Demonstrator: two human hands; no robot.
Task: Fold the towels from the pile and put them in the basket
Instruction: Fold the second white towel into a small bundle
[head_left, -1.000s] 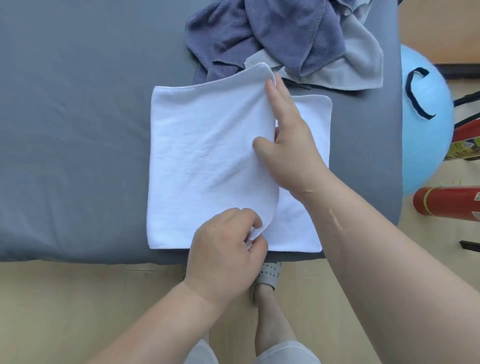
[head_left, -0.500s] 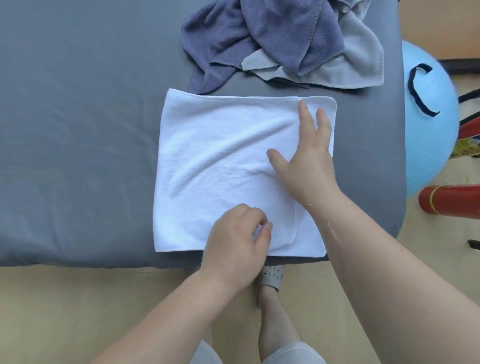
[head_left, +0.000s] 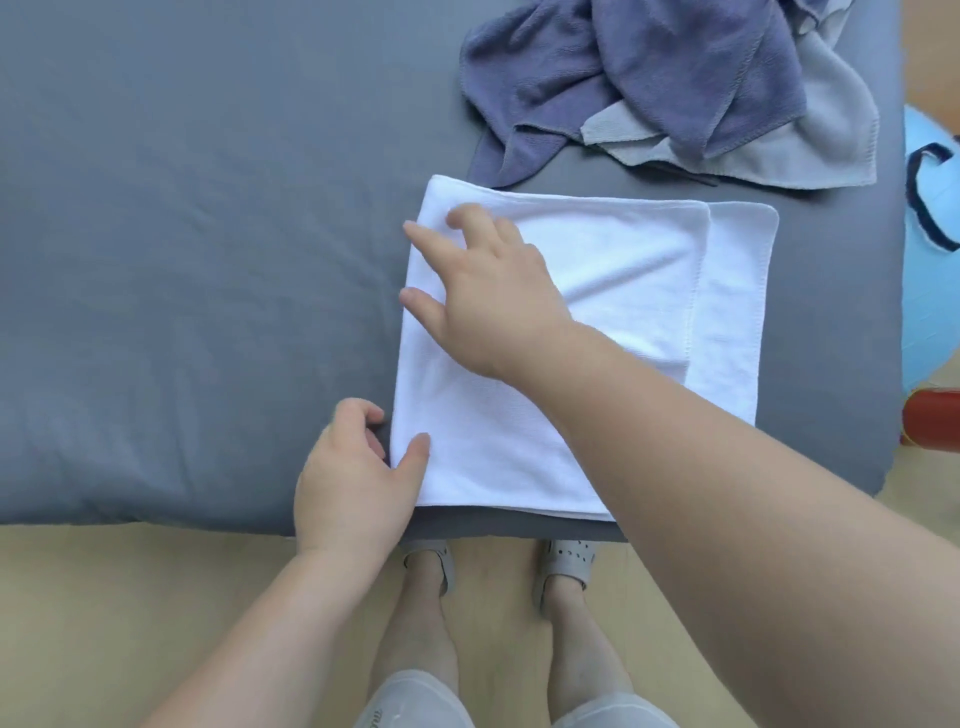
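Observation:
A white towel lies folded on the grey bed, its top layer a little short of the right edge of the layer beneath. My right hand rests on the towel's upper left part, fingers spread toward the left edge. At the lower left edge my left hand pinches the towel, thumb on top and fingers curled at the fold. The pile, a blue-purple towel over a light grey towel, sits behind the white one. No basket is in view.
The bed's near edge runs just below the towel, with wooden floor and my sandalled feet under it. A light blue ball and a red cylinder stand off the bed's right side.
The towel's folded layer now lies flat. My right hand crossed from the towel's right side to its left edge. My left hand slid from the bottom middle to the lower left edge.

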